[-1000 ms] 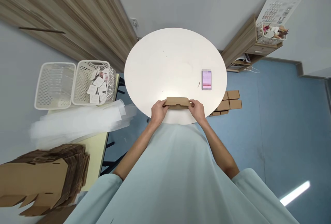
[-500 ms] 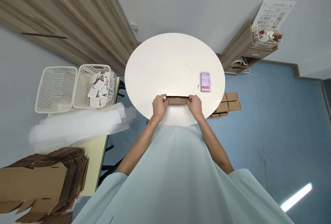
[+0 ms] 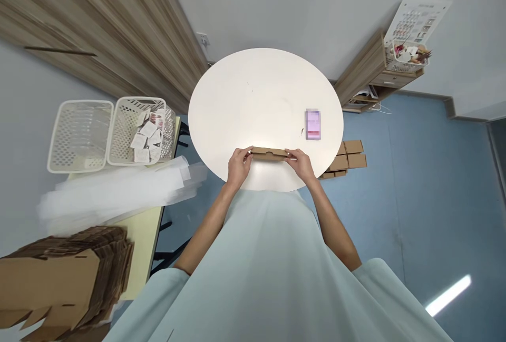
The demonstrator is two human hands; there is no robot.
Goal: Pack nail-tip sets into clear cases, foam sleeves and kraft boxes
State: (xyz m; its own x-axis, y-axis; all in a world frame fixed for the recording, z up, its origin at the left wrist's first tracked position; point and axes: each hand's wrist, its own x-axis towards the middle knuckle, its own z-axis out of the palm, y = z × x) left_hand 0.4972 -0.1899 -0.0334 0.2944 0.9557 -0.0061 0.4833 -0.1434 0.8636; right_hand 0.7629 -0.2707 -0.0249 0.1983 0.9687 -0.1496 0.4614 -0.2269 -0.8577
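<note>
A small brown cardboard box [image 3: 269, 155] is held at the near edge of the white oval table [image 3: 253, 105]. Its narrow side faces me, with a rounded notch along the lid's edge. At the box's left end, my left hand [image 3: 239, 167] pinches a corner between fingers and thumb. My right hand [image 3: 300, 164] grips the opposite end in the same way. What is inside the box cannot be seen. Farther right on the tabletop lies a phone [image 3: 313, 125] with a blurred screen.
Finished cardboard boxes [image 3: 348, 161] are piled to the table's right. On a side table at left are white plastic baskets [image 3: 110, 147], one with small cards, sheets of white wrapping [image 3: 118, 189] and a stack of flat cardboard [image 3: 47, 284]. A wooden cabinet [image 3: 363, 68] stands back right.
The dark slit along the box's top has gone; a lid edge with a notch now shows there. Both hands have shifted their fingers slightly outward at the box's ends.
</note>
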